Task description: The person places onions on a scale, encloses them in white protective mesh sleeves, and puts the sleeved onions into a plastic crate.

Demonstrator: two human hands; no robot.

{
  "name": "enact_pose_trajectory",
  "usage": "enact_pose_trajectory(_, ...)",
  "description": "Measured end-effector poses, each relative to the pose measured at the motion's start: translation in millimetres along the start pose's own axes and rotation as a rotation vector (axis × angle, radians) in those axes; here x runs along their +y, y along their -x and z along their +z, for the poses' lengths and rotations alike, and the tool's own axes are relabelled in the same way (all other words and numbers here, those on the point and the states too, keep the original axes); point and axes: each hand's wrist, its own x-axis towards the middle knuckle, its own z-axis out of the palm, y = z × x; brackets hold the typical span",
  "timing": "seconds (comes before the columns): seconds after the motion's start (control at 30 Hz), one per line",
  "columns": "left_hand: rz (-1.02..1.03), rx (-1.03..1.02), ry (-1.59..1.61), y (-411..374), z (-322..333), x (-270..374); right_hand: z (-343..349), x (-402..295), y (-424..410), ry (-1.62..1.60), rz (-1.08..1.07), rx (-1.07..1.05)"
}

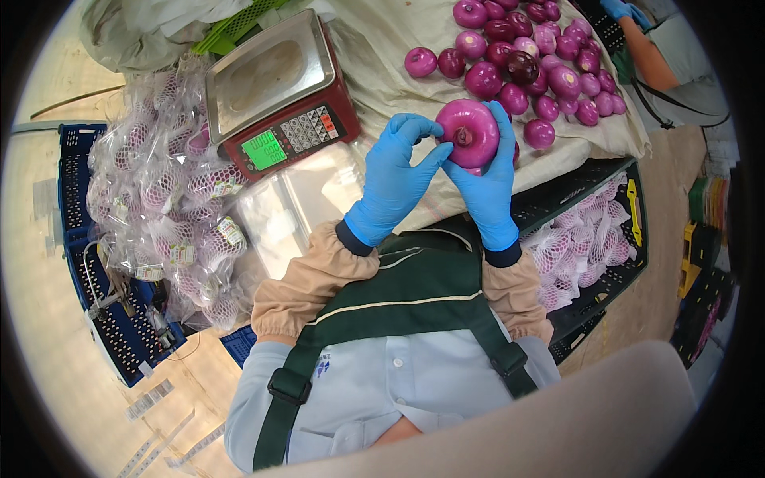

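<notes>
A large glossy red onion (468, 132) is held up in front of me, its dry root or stem end facing the camera. My right hand (487, 179), in a blue glove, cups it from the right and below. At its left side, the bent forefinger and thumb of my gloved left hand (397, 173) touch its edge. Whether a bit of skin is pinched there is too small to tell. Behind the onion, a pile of loose red onions (538, 66) lies on a pale woven cloth (382, 77). Some onions are partly hidden behind my right hand.
A red digital scale (287, 137) with a steel pan stands at left. Clear plastic bags (299, 197) lie before it. Net-bagged onions (167, 197) heap beside blue crates (83, 173). A dark crate (639, 251) at right holds netted onions (580, 239). A co-worker's arm (648, 57) shows top right.
</notes>
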Motion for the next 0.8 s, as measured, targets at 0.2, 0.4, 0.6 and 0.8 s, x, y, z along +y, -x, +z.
enact_pose_trajectory(0.2, 0.076, 0.070, -0.139, 2, 6, -3, 2, 13, 2, 0.283, -0.191, 0.043)
enact_pose_trajectory(0.4, -0.101, 0.011, 0.026, -7, 9, -11, 4, 5, 4, 0.196, -0.077, 0.051)
enact_pose_trajectory(0.6, -0.482, -0.001, 0.538, -17, 5, -55, -3, 5, 7, -0.026, -0.001, 0.000)
enact_pose_trajectory(0.8, -0.691, -0.212, 0.656, 0, -13, -72, 2, 8, 20, 0.018, -0.018, 0.083)
